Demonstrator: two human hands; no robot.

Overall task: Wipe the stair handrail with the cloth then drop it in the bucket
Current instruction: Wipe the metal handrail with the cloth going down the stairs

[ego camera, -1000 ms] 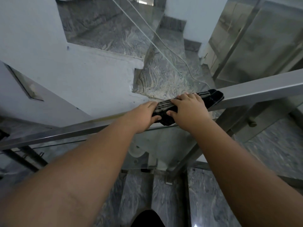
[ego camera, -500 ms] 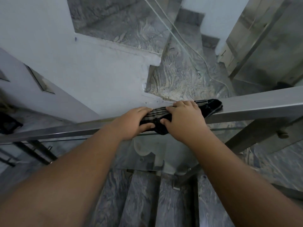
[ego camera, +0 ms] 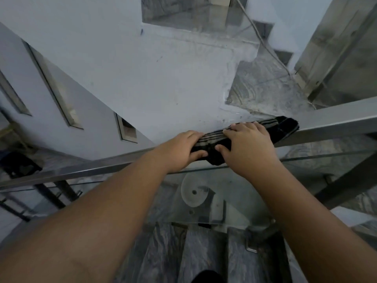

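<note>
A dark cloth with pale stripes [ego camera: 283, 128] is draped over the square steel handrail [ego camera: 334, 121], which slopes up from lower left to right. My left hand [ego camera: 181, 151] grips the cloth's left end, fingers over the rail and thumb under it. My right hand [ego camera: 247, 146] presses on the cloth's middle, thumb hooked under the near side. The cloth's right end sticks out past my right hand. No bucket is in view.
A glass panel [ego camera: 224, 193] with metal fittings hangs below the rail. Grey marble stair treads [ego camera: 204, 252] lie beneath me and more steps [ego camera: 263, 86] descend beyond. A white wall [ego camera: 142, 82] faces the rail. A dark object [ego camera: 18, 165] sits at far left.
Both hands with the cloth have slid a little leftward down the rail together, and my view has tilted further down and to the left.
</note>
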